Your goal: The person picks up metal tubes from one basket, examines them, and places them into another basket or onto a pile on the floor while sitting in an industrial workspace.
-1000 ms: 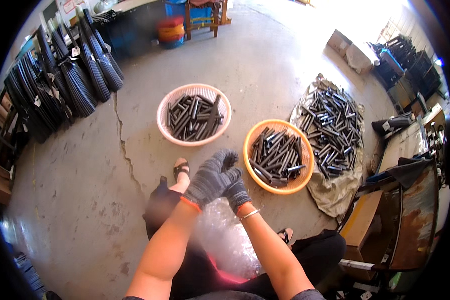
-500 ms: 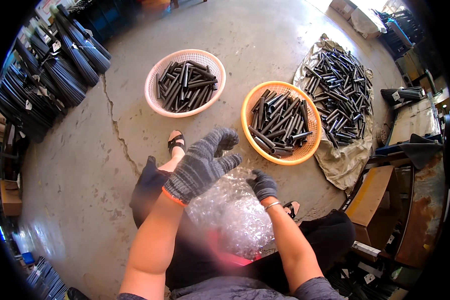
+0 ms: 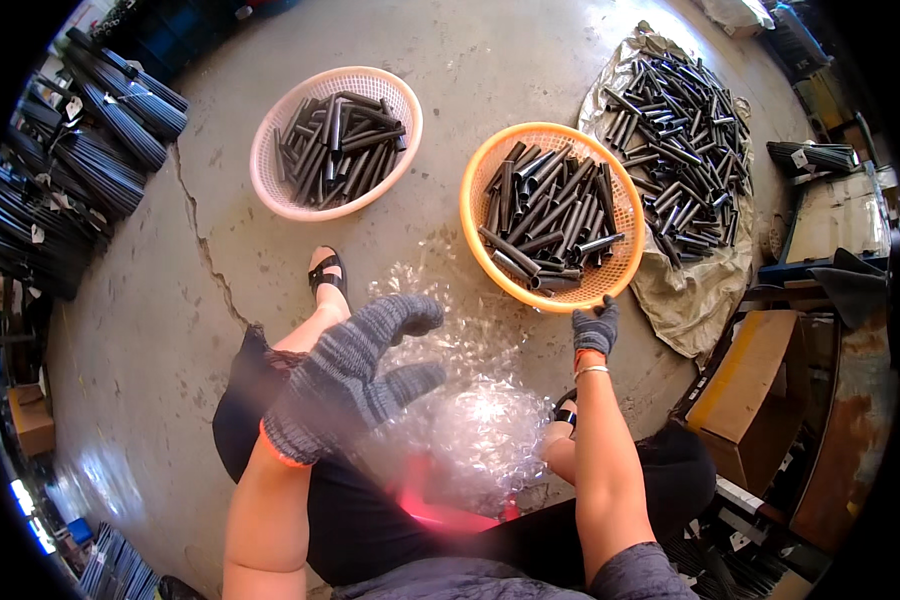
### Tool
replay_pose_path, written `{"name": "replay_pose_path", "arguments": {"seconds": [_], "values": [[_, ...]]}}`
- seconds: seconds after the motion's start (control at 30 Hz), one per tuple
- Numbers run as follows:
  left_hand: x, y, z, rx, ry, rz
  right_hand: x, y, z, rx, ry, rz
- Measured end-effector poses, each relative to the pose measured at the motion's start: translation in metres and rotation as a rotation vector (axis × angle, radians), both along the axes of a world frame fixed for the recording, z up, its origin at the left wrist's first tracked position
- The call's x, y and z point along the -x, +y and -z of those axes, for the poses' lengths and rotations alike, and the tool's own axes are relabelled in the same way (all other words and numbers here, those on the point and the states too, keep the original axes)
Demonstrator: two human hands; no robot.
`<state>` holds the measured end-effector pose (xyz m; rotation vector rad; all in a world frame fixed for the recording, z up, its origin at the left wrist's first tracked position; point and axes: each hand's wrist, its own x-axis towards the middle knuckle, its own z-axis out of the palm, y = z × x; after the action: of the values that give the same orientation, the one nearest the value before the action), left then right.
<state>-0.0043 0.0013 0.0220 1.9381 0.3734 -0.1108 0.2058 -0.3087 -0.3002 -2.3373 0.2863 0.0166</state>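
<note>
My left hand (image 3: 355, 375), in a grey striped knit glove with an orange cuff, is raised above my lap. Its fingers curve away from the thumb, with nothing between them. My right hand (image 3: 595, 328), gloved alike, is at the near rim of the orange mesh basket (image 3: 473, 222), fingers closed on the edge. Short black tubes (image 3: 560, 220) fill that basket. Between my legs lies a heap of crinkled, shiny clear plastic (image 3: 490, 430), with something pinkish red (image 3: 440, 512) under it, mostly hidden.
A pale pink mesh basket (image 3: 260, 165) of black tubes stands at far left. More tubes (image 3: 680, 150) lie on a tan sheet (image 3: 675, 315) at right. Bundled black rods (image 3: 130, 110) lie at far left; an open cardboard box (image 3: 745, 380) stands at right.
My right hand has moved from beside the clear plastic, forward and right to the orange basket's rim. My left hand has come back and left, still empty. The view has shifted slightly.
</note>
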Motion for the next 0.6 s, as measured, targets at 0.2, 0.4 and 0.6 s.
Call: {"name": "replay_pose_path", "arguments": {"seconds": [0.2, 0.4, 0.6], "values": [[-0.005, 0.001, -0.009, -0.117, 0.004, 0.046, -0.045, 0.014, -0.015, 0.032, -0.042, -0.085], [-0.003, 0.002, -0.003, -0.022, -0.014, 0.027, -0.095, 0.042, 0.017, -0.609, 0.452, 0.111], [-0.002, 0.007, 0.000, 0.005, 0.131, -0.009, -0.084, 0.076, 0.004, -1.010, 0.727, 0.250]]}}
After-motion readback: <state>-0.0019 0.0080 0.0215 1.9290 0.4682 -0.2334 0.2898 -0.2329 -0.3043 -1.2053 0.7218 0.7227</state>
